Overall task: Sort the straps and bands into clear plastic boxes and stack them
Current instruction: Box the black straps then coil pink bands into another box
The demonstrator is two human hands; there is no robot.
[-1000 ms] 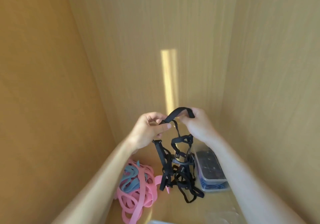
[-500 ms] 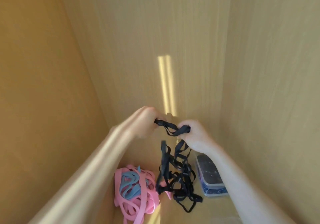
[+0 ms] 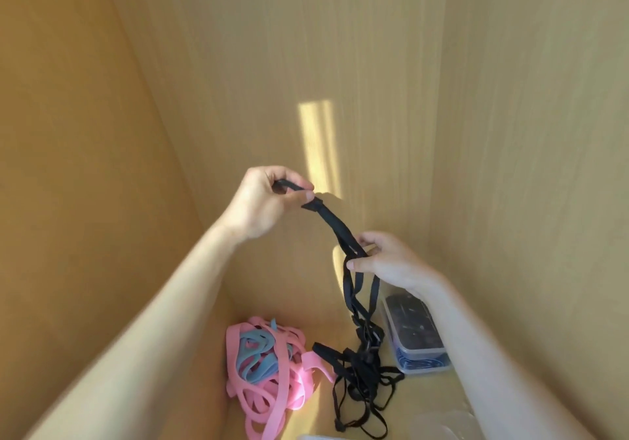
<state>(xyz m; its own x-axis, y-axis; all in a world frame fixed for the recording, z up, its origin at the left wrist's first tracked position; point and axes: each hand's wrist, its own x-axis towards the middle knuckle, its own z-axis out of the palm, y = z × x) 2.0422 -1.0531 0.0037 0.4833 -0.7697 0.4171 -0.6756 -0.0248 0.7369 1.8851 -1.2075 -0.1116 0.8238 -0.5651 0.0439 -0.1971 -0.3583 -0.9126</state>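
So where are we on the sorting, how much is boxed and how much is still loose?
Done: two clear boxes sit stacked at the right wall, both filled with dark contents. In hand: the left hand pinches one end of a black strap while the right hand grips it lower down, drawing it up from the black tangle on the shelf. Left: that tangle and the pink and blue bands, all unboxed.

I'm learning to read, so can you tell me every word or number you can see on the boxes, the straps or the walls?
There are no words or numbers to read here.
Stacked clear boxes: no label shows.
Black straps, held by the left hand and right hand: plain.
Pink and blue bands: plain.
Wooden walls: only wood grain and a streak of sunlight.
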